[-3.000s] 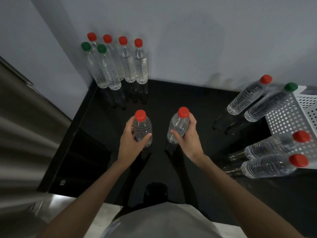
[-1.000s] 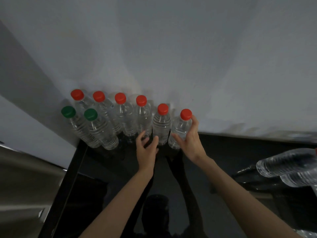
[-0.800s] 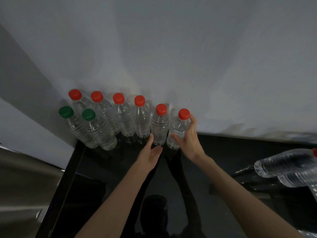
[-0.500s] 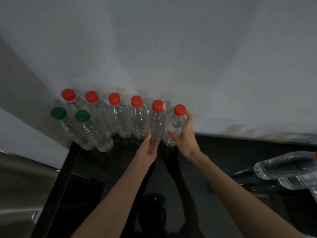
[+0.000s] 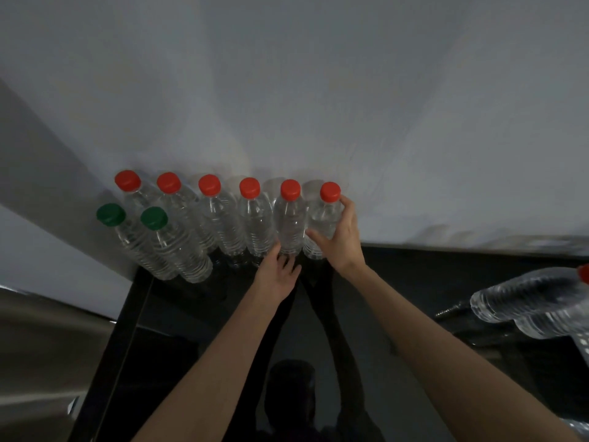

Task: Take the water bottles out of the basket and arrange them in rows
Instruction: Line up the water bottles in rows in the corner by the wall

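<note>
Several clear water bottles with red caps stand in a row against the wall. My right hand (image 5: 339,237) grips the rightmost red-capped bottle (image 5: 319,215) of that row, thumb in front and fingers behind. My left hand (image 5: 279,275) lies low on the table with straight fingers touching the base of the neighbouring red-capped bottle (image 5: 289,221). Two green-capped bottles (image 5: 137,247) (image 5: 178,250) stand in front of the row at its left end. More bottles (image 5: 529,301) lie stacked at the right edge, beside a corner of the white perforated basket (image 5: 585,344).
The black glossy table (image 5: 414,282) reflects my arms. A pale wall (image 5: 318,90) runs right behind the row. A brushed steel surface (image 5: 47,346) lies beyond the table's left edge.
Both hands carried a red-capped bottle from mid-table to the right end of the back row. My left hand let go of its bottle and dropped to its base; my right hand still holds.
</note>
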Available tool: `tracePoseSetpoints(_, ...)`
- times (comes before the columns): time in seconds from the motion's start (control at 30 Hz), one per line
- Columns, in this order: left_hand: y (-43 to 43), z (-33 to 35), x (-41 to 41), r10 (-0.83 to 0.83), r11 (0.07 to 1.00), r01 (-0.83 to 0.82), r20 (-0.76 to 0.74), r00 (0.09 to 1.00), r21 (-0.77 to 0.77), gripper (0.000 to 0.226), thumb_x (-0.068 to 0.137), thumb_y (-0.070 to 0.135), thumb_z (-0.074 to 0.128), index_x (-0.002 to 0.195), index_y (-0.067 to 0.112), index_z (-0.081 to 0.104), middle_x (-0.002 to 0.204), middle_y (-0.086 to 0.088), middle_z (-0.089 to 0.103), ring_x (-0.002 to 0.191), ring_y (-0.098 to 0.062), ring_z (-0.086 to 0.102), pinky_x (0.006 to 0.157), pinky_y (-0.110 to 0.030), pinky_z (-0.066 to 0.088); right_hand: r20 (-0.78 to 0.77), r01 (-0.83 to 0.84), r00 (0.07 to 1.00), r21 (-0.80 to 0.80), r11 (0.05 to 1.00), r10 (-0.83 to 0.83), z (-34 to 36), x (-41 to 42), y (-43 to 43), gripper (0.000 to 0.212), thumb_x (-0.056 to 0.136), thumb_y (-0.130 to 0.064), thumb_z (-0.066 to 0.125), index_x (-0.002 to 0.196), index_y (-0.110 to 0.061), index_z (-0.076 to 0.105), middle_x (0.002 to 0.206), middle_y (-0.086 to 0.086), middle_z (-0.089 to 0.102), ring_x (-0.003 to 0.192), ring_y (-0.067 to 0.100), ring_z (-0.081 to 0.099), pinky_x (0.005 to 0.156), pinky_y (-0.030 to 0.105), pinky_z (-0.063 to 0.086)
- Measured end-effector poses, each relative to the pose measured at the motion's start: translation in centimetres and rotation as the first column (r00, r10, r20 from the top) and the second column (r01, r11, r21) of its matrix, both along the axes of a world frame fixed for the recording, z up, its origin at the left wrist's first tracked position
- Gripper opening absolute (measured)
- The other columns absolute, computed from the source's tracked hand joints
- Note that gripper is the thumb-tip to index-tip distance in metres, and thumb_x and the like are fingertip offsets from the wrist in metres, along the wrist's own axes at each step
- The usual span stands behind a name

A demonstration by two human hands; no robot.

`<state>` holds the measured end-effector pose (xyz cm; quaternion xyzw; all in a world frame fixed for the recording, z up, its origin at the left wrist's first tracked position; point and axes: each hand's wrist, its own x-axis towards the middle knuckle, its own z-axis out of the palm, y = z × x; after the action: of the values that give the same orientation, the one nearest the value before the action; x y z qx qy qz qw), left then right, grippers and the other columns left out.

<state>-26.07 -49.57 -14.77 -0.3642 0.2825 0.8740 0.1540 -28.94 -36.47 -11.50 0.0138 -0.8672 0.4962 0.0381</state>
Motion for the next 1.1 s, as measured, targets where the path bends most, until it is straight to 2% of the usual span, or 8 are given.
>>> tracePoseSetpoints(0.07, 0.3, 1.4, 1.2, -0.041, 0.996, 0.04, -0.01, 0.999, -0.081, 0.058, 0.096, 0.028, 0.058, 0.149, 0.017, 0.035, 0.154, -0.007, 0.036, 0.142, -0.026, 0.033, 0.114, -0.043, 0.029, 0.063, -0.026, 0.998, 0.075, 0.997, 0.021, 0.7, 0.2, 0.6, 0.088, 0.079, -0.023, 0.079, 0.146, -0.019, 0.022, 0.144, 0.012, 0.035, 0.13, 0.026, 0.036, 0.101, 0.033, 0.031)
tracePoseSetpoints(0.2, 0.8, 5.5, 4.9, -0.241, 0.907, 0.199, -0.071, 0.968, -0.37, 0.054, 0.098, 0.024, 0.056, 0.148, 0.021, 0.035, 0.148, -0.005, 0.045, 0.131, -0.026, 0.047, 0.107, -0.039, 0.04, 0.095, -0.1, 0.992, 0.18, 0.979, 0.084, 3.5, 3.7, 3.1, 0.078, 0.086, -0.03, 0.07, 0.149, -0.02, 0.026, 0.149, 0.01, 0.033, 0.136, 0.028, 0.027, 0.107, 0.034, 0.024)
tracePoseSetpoints(0.37, 3.0, 10.5, 10.0, -0.46, 0.702, 0.248, -0.158, 0.874, -0.668, 0.045, 0.097, 0.023, 0.057, 0.141, 0.02, 0.045, 0.131, -0.002, 0.057, 0.117, -0.017, 0.057, 0.098, -0.032, 0.047, -0.142, -0.051, 0.986, 0.266, 0.963, 0.091, 8.3, 11.2, 8.4, 0.051, 0.092, -0.022, 0.064, 0.14, -0.022, 0.048, 0.137, 0.001, 0.051, 0.129, 0.02, 0.044, 0.106, 0.023, 0.031)
tracePoseSetpoints(0.5, 7.3, 13.4, 13.3, -0.58, 0.545, 0.074, -0.311, 0.753, -0.835, 0.035, 0.097, 0.014, 0.056, 0.131, 0.02, 0.054, 0.117, 0.006, 0.063, 0.109, -0.006, 0.059, 0.091, -0.02, 0.048, -0.288, 0.047, 0.956, 0.352, 0.935, 0.06, 11.1, 17.1, 13.6, 0.04, 0.09, -0.017, 0.066, 0.129, -0.019, 0.059, 0.124, 0.0, 0.061, 0.116, 0.02, 0.055, 0.1, 0.033, 0.043)
tracePoseSetpoints(0.6, 11.4, 14.8, 15.2, -0.667, 0.475, -0.038, -0.388, 0.636, -0.879, 0.034, 0.095, 0.008, 0.057, 0.127, 0.017, 0.058, 0.11, 0.01, 0.064, 0.101, 0.008, 0.059, 0.085, -0.007, 0.044, -0.326, 0.142, 0.945, 0.388, 0.911, -0.008, 12.0, 21.0, 17.9, 0.037, 0.089, -0.016, 0.066, 0.125, -0.018, 0.061, 0.115, 0.001, 0.064, 0.106, 0.023, 0.056, 0.095, 0.035, 0.044)
tracePoseSetpoints(0.77, 18.9, 16.2, 17.8, -0.766, 0.465, -0.037, -0.423, 0.483, -0.885, 0.035, 0.094, 0.008, 0.058, 0.127, 0.018, 0.057, 0.112, 0.012, 0.063, 0.09, 0.015, 0.058, 0.077, -0.004, 0.043, -0.34, 0.291, 0.928, 0.414, 0.862, -0.149, 12.6, 27.0, 24.7, 0.035, 0.088, -0.014, 0.067, 0.122, -0.016, 0.062, 0.116, 0.0, 0.064, 0.108, 0.023, 0.056, 0.095, 0.033, 0.043)
tracePoseSetpoints(0.97, 26.5, 14.9, 22.0, -0.887, 0.397, 0.093, -0.356, 0.294, -0.913, 0.039, 0.093, 0.015, 0.06, 0.131, 0.024, 0.055, 0.12, 0.012, 0.062, 0.103, 0.005, 0.06, 0.087, -0.012, 0.048, -0.246, 0.411, 0.91, 0.424, 0.807, -0.334, 12.6, 33.6, 31.9, 0.036, 0.09, -0.019, 0.064, 0.125, -0.02, 0.058, 0.116, -0.002, 0.06, 0.106, 0.017, 0.05, 0.088, 0.029, 0.038)
tracePoseSetpoints(1.1, 29.9, 13.0, 24.6, -0.945, 0.298, 0.147, -0.271, 0.181, -0.943, 0.045, 0.091, 0.022, 0.064, 0.133, 0.028, 0.051, 0.126, 0.012, 0.057, 0.111, 0.0, 0.057, 0.093, -0.021, 0.05, -0.13, 0.402, 0.914, 0.396, 0.825, -0.383, 11.5, 34.2, 36.3, 0.037, 0.09, -0.023, 0.066, 0.126, -0.02, 0.058, 0.127, 0.001, 0.056, 0.119, 0.018, 0.047, 0.096, 0.026, 0.032)
